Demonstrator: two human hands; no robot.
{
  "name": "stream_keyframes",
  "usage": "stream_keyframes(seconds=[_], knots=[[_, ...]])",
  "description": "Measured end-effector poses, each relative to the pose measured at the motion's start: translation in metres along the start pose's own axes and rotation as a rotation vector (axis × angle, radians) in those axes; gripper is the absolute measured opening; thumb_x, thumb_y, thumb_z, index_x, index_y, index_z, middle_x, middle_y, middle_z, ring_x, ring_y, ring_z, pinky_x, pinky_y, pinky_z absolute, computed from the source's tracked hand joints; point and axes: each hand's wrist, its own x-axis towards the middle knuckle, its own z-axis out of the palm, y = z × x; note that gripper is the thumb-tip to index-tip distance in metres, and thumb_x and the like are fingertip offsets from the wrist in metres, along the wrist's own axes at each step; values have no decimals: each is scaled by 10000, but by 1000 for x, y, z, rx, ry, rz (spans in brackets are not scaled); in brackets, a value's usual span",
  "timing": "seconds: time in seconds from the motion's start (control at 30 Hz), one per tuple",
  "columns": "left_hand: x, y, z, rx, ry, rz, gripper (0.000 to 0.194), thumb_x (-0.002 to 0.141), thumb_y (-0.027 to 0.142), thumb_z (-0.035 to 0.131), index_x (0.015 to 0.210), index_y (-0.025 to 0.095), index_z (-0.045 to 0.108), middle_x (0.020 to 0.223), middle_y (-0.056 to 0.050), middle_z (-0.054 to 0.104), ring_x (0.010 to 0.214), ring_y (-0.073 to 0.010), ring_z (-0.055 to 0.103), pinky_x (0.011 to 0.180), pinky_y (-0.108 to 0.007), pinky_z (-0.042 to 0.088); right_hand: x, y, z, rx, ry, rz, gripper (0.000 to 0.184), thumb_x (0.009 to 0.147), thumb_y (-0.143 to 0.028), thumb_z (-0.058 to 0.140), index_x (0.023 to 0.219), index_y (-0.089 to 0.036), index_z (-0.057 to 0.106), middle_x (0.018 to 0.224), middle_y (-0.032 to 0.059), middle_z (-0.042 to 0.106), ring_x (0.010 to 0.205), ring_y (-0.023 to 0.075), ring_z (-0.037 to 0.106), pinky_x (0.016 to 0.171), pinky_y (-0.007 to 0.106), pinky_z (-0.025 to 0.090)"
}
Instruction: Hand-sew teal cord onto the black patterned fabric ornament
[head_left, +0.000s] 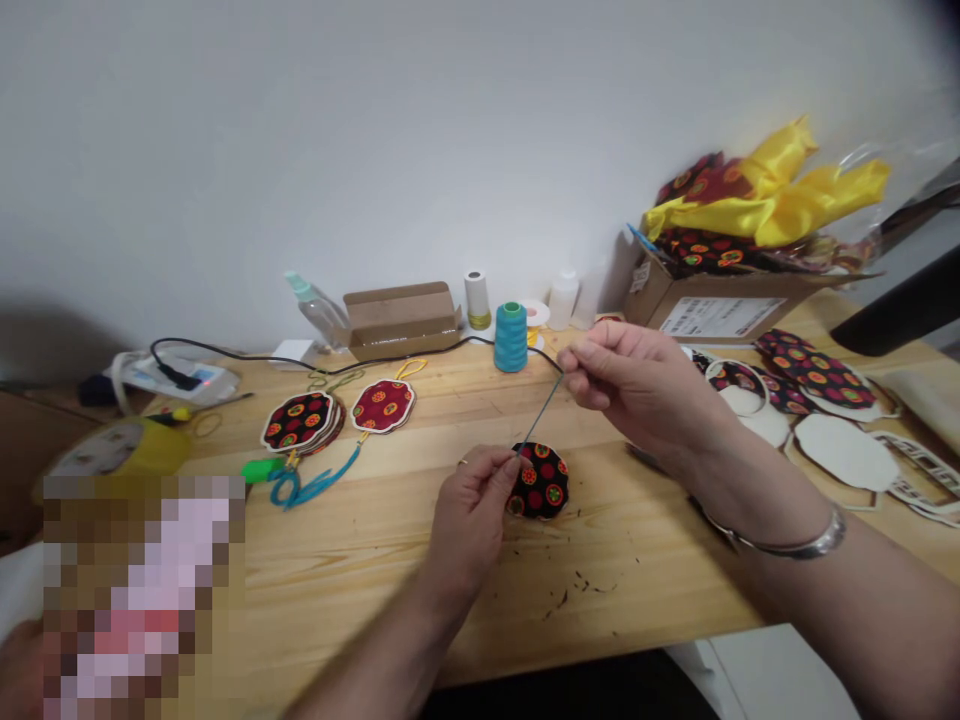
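My left hand (472,500) is closed in a pinch at the lower end of a thin blue-green thread (541,412). Up and to the right, my right hand (637,375) pinches the thread's other end, and the stretch between them looks taut. A needle cannot be made out. Right beside my left fingertips is a round black fabric piece (546,485) with red and orange flower motifs; whether those fingers also grip its edge I cannot tell. Behind my hands a cone of teal thread (511,338) stands upright on the wooden table (390,580).
At left lie a stack of black patterned ornaments (298,422), a maroon ornament (383,404) and a blue tassel (315,490). A black cable (375,358) crosses behind. White cutout shapes (847,450) and a cardboard box (720,300) with yellow cloth (780,200) are at right.
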Motion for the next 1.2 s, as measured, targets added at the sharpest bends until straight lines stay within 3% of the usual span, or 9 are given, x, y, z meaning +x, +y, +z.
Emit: stream_keyframes(seconds=[0.2, 0.53, 0.63, 0.7, 0.77, 0.83, 0.97, 1.07, 1.2], knots=[[3, -3, -1, -20, 158, -16, 115, 724, 261, 620, 728, 194, 714, 1053, -55, 534, 1027, -187, 491, 882, -266, 371, 6, -23, 7, -151, 20, -93, 191, 773, -190, 602, 602, -151, 526, 590, -7, 556, 465, 45, 454, 408, 174, 325], [5, -10, -8, 74, 203, -18, 183, 771, 312, 568, 746, 203, 712, 1160, -63, 516, 1149, -193, 433, 935, -265, 337, 12, -48, 14, -239, 25, -171, 194, 795, -224, 581, 628, -144, 524, 582, -52, 542, 452, 3, 465, 417, 127, 329], [4, -9, -8, 63, 282, -2, 165, 768, 305, 579, 829, 218, 704, 1156, -45, 538, 1110, -167, 461, 926, -237, 329, 13, -56, 17, -282, 80, -210, 211, 806, -241, 560, 623, -146, 513, 599, -57, 538, 486, 2, 505, 427, 116, 320], [2, -6, -7, -33, 316, -8, 176, 756, 306, 598, 881, 219, 686, 1033, -31, 601, 936, -137, 536, 824, -219, 381, 15, -57, 19, -307, 87, -245, 209, 805, -227, 561, 619, -147, 511, 608, -51, 545, 492, 9, 521, 431, 119, 333], [0, -3, -5, -203, 239, -79, 177, 744, 318, 613, 846, 189, 680, 798, -16, 634, 647, -93, 524, 609, -198, 394, 18, -53, 19, -345, 61, -273, 191, 800, -198, 571, 623, -147, 519, 601, -40, 558, 474, 21, 522, 430, 134, 363], [-3, 1, -3, -377, 46, -197, 190, 742, 324, 616, 773, 146, 679, 640, -14, 622, 453, -50, 398, 446, -185, 289, 21, -44, 19, -399, 17, -291, 174, 798, -160, 565, 629, -149, 526, 571, -29, 568, 450, 38, 520, 428, 158, 396], [-4, 5, -2, -589, -334, -385, 262, 781, 332, 567, 848, 112, 693, 784, -123, 698, 374, -15, 322, 386, -191, 181, 15, -17, 21, -524, -49, -255, 168, 809, -131, 516, 643, -155, 520, 509, -24, 561, 442, 70, 530, 441, 195, 434], [-2, 5, -4, -740, -398, -472, 322, 805, 370, 520, 900, 113, 689, 908, -156, 693, 441, -49, 460, 385, -182, 238, -3, 1, 24, -612, -123, -209, 137, 815, -146, 493, 681, -165, 511, 529, -31, 561, 454, 75, 530, 453, 198, 433], [1, 0, -4, -892, -375, -480, 300, 819, 351, 507, 711, 128, 675, 662, -64, 668, 598, -134, 600, 549, -227, 435, -37, 17, 27, -820, -275, -131, 136, 821, -125, 433, 718, -181, 502, 618, -23, 564, 565, 91, 534, 519, 206, 410]])
